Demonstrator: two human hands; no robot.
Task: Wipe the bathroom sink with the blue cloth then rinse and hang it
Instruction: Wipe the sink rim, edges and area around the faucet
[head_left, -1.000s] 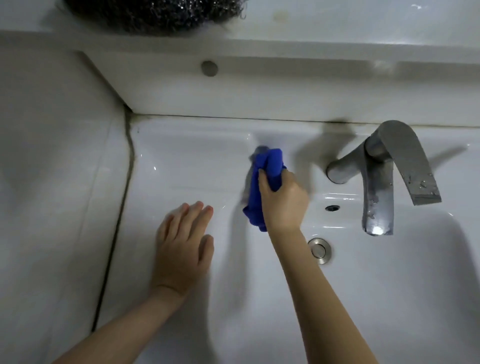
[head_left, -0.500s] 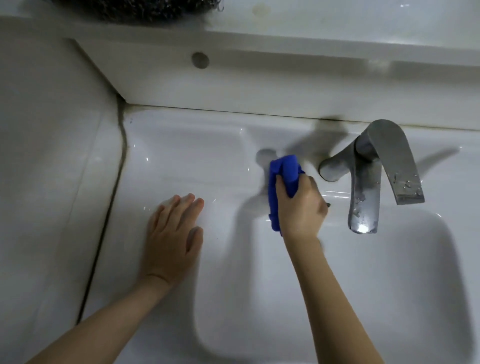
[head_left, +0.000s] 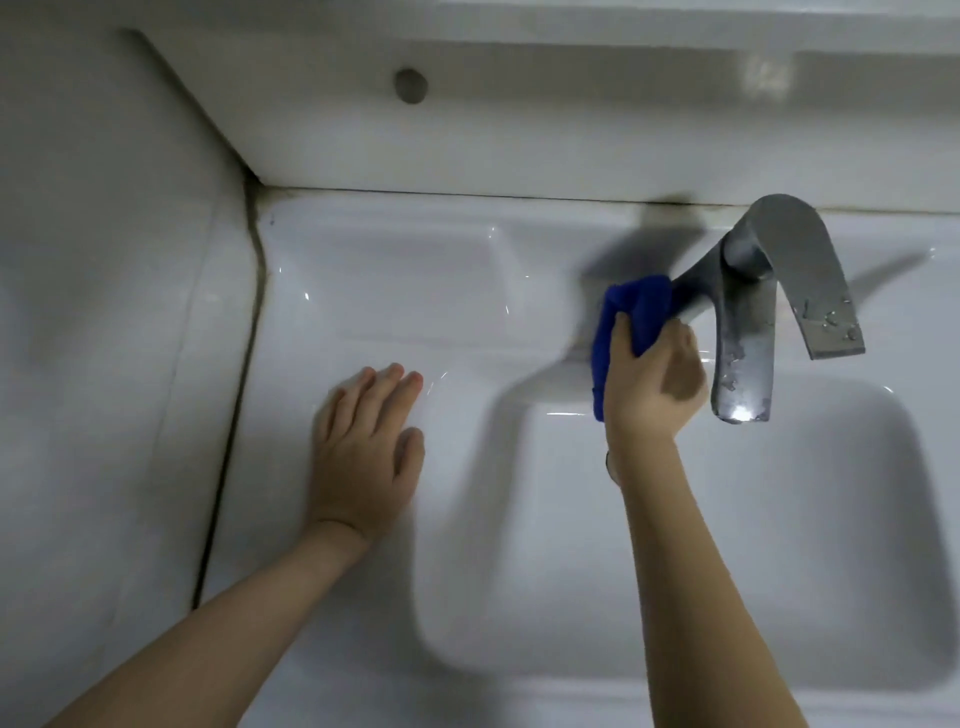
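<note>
My right hand (head_left: 652, 382) grips the bunched blue cloth (head_left: 636, 312) and presses it on the white sink's (head_left: 395, 280) back ledge, right against the left side of the metal faucet's (head_left: 779, 291) base. The cloth's lower end hangs over the basin rim. My left hand (head_left: 366, 447) lies flat, palm down, fingers spread, on the sink's left ledge beside the basin. The basin's drain is hidden behind my right forearm.
A white ledge with a round grey cap (head_left: 410, 85) runs along the back above the sink. A tiled wall (head_left: 104, 312) with a dark grout seam borders the sink on the left. The faucet spout overhangs the basin (head_left: 779, 545) and carries water drops.
My right hand has slid the blue cloth rightward along the back ledge until it touches the faucet base. My left hand has stayed flat on the left ledge. The camera tilted down.
</note>
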